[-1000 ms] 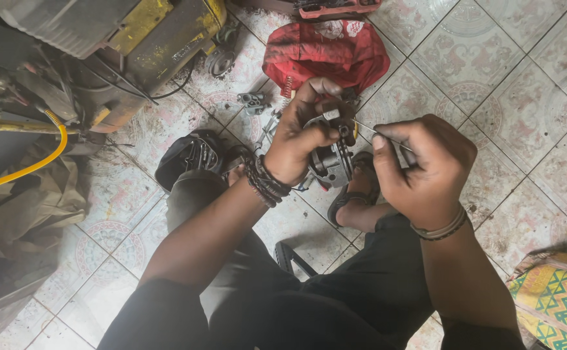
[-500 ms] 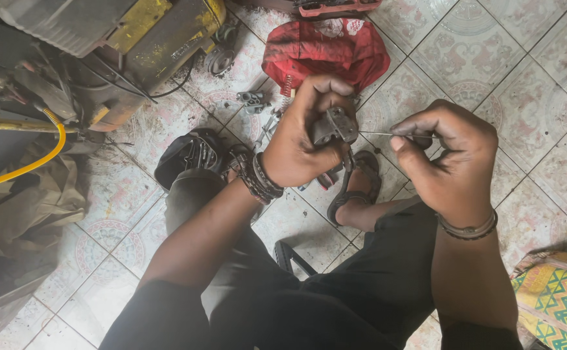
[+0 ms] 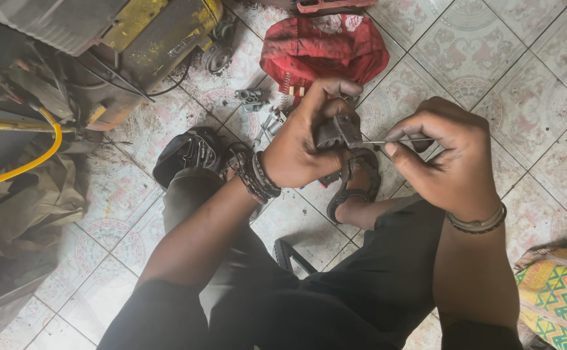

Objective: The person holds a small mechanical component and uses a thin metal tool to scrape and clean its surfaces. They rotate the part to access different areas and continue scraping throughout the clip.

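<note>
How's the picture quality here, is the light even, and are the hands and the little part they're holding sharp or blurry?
Head view: soft, even daylight with no hard shadows or glare on the tiled floor. The left hand, the right hand and the small dark metal part are fairly sharp. The thin wire is faint. The left edge falls dim around the yellow hose.

Patterned tiled floor (image 3: 543, 84), soiled. Lying directly on it: a red cloth bag (image 3: 325, 48) at the far edge; small grey metal parts (image 3: 257, 107) just beside it; a yellow hose (image 3: 21, 167) at left; olive fabric (image 3: 27, 201) beneath.
</note>
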